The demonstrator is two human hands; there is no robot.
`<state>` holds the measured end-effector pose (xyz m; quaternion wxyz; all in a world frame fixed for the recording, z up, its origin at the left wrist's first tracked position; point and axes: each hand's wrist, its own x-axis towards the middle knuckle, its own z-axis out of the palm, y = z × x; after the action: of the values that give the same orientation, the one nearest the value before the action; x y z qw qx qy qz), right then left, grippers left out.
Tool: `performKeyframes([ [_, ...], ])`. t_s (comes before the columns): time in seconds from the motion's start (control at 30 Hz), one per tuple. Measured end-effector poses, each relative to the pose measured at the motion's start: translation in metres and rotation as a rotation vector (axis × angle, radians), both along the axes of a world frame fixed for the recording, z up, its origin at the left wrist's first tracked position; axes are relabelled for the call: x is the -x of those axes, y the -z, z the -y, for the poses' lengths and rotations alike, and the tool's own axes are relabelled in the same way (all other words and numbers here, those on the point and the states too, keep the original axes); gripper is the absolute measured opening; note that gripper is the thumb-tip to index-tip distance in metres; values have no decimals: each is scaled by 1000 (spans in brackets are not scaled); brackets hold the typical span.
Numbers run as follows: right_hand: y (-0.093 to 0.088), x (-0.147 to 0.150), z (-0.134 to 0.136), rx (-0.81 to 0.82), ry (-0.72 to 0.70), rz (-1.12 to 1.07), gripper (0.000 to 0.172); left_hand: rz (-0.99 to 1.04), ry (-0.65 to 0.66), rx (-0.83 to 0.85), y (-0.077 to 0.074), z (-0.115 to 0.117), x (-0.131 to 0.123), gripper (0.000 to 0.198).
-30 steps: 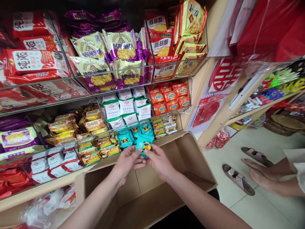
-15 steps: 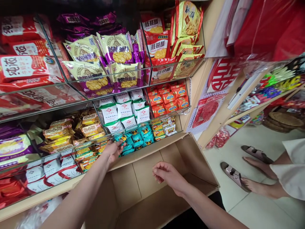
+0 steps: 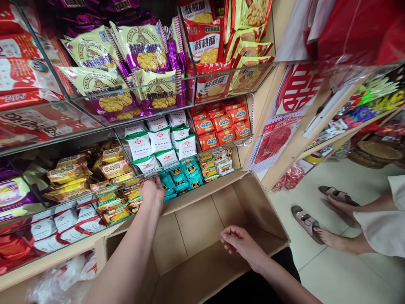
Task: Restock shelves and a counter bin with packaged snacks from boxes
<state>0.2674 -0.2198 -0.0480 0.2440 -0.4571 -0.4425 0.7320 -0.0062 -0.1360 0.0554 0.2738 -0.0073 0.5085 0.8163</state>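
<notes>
My left hand (image 3: 152, 193) reaches over the back rim of the box into the lower shelf. It is at the left end of the small teal packets (image 3: 182, 179), beside some orange-and-green packets (image 3: 133, 194). Most of its fingers are out of sight at the shelf's glass front, so any grip is hidden. Over the open cardboard box (image 3: 196, 236) hovers my right hand (image 3: 238, 242), its fingers loosely curled with nothing visible in them. Just above the teal packets are white packets with green edges (image 3: 160, 141).
Purple-and-cream biscuit packs (image 3: 142, 48) and red walnut shortbread packs (image 3: 205, 42) fill the upper shelf behind glass dividers. Small red packets (image 3: 223, 122) lie right of the white ones. At the right, a person's sandalled feet (image 3: 329, 236) stand on the tiled floor.
My left hand has pushed further in at the teal packets, and its fingers are now mostly hidden. My right hand has shifted right and slightly down over the box. The view has moved closer to the shelf.
</notes>
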Motion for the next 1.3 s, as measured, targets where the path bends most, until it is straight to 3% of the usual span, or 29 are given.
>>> performKeyframes([
  [0.3, 8, -11, 2, 59, 69, -41, 23, 147, 118, -152, -13, -10, 8, 29],
  [0.6, 7, -7, 5, -50, 20, 16, 24, 207, 228, -270, 0, 4, 15, 28],
  [0.77, 10, -6, 6, -92, 1, 33, 20, 205, 193, -314, -3, 2, 15, 52],
  [0.93, 7, -20, 10, -222, -49, 75, 20, 254, 154, -272, -8, -2, 11, 60],
  [1.03, 6, -34, 15, -264, -39, 89, 21, 310, 168, -204, -10, 12, 9, 61],
  [1.17, 10, -57, 20, -382, 28, 231, 25, 370, 263, -84, -21, 51, 2, 43],
  [1.27, 16, -82, 14, -680, 221, 529, 27, 306, 312, -55, -32, 90, -7, 26],
  [1.3, 18, -92, 9, -811, 328, 648, 30, 176, 413, -34, -33, 106, -7, 20],
])
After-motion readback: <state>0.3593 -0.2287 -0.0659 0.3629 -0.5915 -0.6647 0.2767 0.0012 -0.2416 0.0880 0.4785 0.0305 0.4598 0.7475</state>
